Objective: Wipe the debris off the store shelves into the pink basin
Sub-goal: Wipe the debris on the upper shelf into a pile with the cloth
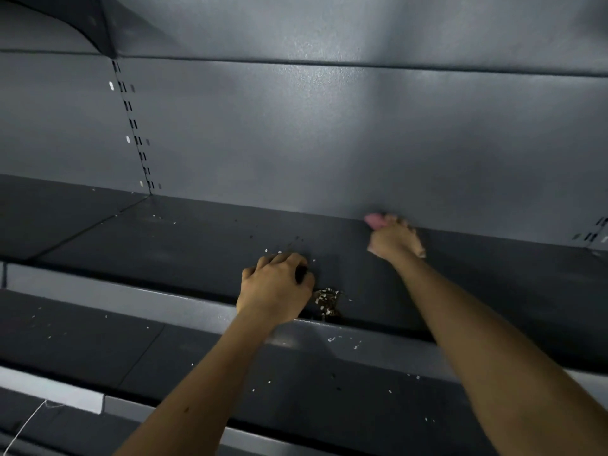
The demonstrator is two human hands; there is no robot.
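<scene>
1. Debris lay in a small heap of pale and brown bits at the front lip of the upper shelf, just beside the left hand. Loose white flecks were scattered farther back on the same board.
2. Wiping tool: a pink cloth was bunched in the right hand. The fingers were curled round it, and it was pressed down where the shelf met the back panel, well apart from the heap.
3. Support: the left hand rested on the shelf near its front edge with fingers curled. A dark patch showed between thumb and fingers, and whether it held anything could not be told.
4. Receptacle: the pink basin was not in view, so its place relative to the heap could not be stated.
5. Surroundings: the lower shelf carried more white flecks, and a slotted upright divided the back panel at left.
6. Step in hand, as judged: gathering the debris from the rear of the upper shelf toward the heap at the front. The next move would call for drawing the cloth forward in one flat stroke. The basin would have to sit under the lip before the heap was pushed over, or the bits could drop onto the lower shelf.
</scene>
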